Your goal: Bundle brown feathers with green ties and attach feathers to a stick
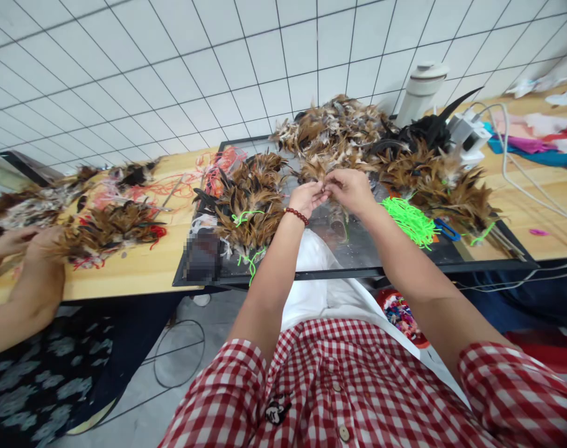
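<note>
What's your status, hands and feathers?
Left hand, right hand together, grip unclear. Brown feathers both sides. Green strings near right hand, seemingly not blocking.

Brown and cream feathers (332, 132) are lying in a loose heap at the far side of the tray (342, 273).

Pale flask (419, 98) — tiled wall (302, 53) behind it, white charger block (467, 134) to its right, coloured cloths (538, 146) farther right.
</note>
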Demonstrator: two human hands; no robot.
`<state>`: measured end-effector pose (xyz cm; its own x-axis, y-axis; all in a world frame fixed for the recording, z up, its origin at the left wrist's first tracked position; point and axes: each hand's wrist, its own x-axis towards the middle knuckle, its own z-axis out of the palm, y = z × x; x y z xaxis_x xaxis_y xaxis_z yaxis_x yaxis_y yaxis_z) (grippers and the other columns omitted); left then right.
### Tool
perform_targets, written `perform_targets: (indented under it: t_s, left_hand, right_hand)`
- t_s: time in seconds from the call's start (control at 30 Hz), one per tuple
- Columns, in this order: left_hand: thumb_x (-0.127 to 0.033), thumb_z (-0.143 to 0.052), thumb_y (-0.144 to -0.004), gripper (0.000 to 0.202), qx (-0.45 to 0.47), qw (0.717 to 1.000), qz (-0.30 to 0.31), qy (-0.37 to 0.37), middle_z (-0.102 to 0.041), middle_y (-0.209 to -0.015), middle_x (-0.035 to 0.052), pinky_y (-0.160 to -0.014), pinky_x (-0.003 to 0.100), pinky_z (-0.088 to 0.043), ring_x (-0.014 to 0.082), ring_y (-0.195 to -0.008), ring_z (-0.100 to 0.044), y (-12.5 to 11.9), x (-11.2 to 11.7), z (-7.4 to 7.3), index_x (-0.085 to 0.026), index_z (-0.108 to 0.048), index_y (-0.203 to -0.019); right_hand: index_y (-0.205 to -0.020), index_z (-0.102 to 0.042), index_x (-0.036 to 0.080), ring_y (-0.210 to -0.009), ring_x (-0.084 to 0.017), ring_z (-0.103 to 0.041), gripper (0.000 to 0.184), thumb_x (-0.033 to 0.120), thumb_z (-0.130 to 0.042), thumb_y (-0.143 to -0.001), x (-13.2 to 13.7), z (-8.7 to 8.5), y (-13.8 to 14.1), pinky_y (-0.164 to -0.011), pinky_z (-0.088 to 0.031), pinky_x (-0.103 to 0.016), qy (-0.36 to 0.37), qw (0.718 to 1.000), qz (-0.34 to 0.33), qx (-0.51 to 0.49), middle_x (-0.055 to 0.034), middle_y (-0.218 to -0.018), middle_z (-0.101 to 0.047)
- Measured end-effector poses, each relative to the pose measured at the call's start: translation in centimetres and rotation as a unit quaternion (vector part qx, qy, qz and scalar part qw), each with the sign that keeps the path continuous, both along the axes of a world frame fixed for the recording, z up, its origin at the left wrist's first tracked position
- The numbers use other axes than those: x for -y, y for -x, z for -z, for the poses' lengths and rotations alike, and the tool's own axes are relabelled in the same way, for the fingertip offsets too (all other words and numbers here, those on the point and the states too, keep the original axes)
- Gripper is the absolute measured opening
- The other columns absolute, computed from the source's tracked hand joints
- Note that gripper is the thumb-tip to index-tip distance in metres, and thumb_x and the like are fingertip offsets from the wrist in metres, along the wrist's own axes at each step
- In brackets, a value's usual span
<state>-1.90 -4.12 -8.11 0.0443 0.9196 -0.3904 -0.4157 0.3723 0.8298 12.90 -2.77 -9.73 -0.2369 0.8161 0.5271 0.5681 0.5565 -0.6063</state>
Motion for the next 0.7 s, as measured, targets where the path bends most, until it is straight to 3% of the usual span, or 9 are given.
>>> perform_targets:
  t_s: [0.07,0.13,0.33,0.43,0.53,0.7]
  left_hand:
    - [-0.006,-0.066,-0.094,0.023,-0.013,1.0,0.016,-0.011,-0.065,-0.059,-0.0015,-0.066,0.019,-0.051,0.0062,-0.053,-0.062,0.0,0.0,0.2,-0.013,-0.061,-0.072]
    - [-0.004,-0.066,-0.093,0.025,-0.015,0.999,0.021,-0.018,-0.063,-0.057,-0.0021,-0.062,0.019,-0.05,0.0053,-0.05,-0.058,-0.1,-0.1,0.4,-0.013,-0.06,-0.071]
    - [0.006,-0.059,-0.091,0.023,0.017,1.0,-0.008,0.012,-0.067,-0.063,-0.0017,-0.065,0.016,-0.052,0.0039,-0.053,-0.061,-0.4,-0.2,0.1,-0.013,-0.06,-0.077]
    - [0.007,-0.057,-0.092,0.024,0.042,0.999,0.002,0.009,-0.067,-0.065,-0.0007,-0.064,0.016,-0.052,0.0037,-0.053,-0.061,-0.5,-0.1,-0.2,-0.011,-0.061,-0.076]
    - [0.005,-0.056,-0.095,0.024,0.062,0.998,-0.027,-0.001,-0.067,-0.065,-0.0018,-0.066,0.015,-0.053,0.0029,-0.055,-0.062,-0.3,-0.3,-0.2,-0.011,-0.061,-0.077]
    - [0.003,-0.056,-0.095,0.025,0.079,0.995,-0.064,-0.01,-0.067,-0.066,-0.0021,-0.071,0.014,-0.054,0.0021,-0.059,-0.063,0.0,-0.7,0.2,-0.011,-0.062,-0.076]
  right_hand:
    - [-0.094,-0.077,0.022,-0.091,-0.027,-0.071,0.018,0.017,-0.063,-0.083,0.1,0.0,-0.2,-0.089,-0.052,-0.041,-0.046,0.996,-0.008,0.075,-0.0095,-0.092,-0.079]
    - [-0.101,-0.077,0.021,-0.092,-0.028,-0.071,0.023,0.019,-0.064,-0.082,0.1,0.1,-0.3,-0.087,-0.052,-0.041,-0.05,0.995,0.002,0.081,-0.0104,-0.095,-0.079]
    - [-0.106,-0.074,0.021,-0.072,-0.019,-0.063,0.03,0.023,-0.066,-0.077,-0.5,0.0,-0.4,-0.075,-0.052,-0.034,0.03,0.992,0.038,-0.114,-0.0023,-0.081,-0.074]
    - [-0.102,-0.073,0.021,-0.069,-0.019,-0.06,0.028,0.025,-0.069,-0.074,-0.6,-0.1,-0.4,-0.074,-0.052,-0.035,0.043,0.988,0.042,-0.141,-0.002,-0.078,-0.072]
    - [-0.103,-0.07,0.021,-0.068,-0.017,-0.058,0.033,0.025,-0.074,-0.071,-0.8,0.0,-0.6,-0.071,-0.051,-0.034,0.043,0.984,0.043,-0.168,-0.0008,-0.079,-0.069]
    - [-0.094,-0.068,0.02,-0.063,-0.012,-0.05,0.035,0.028,-0.083,-0.064,-0.9,0.3,-0.2,-0.061,-0.042,-0.026,0.11,0.973,-0.016,-0.2,0.0043,-0.071,-0.058]
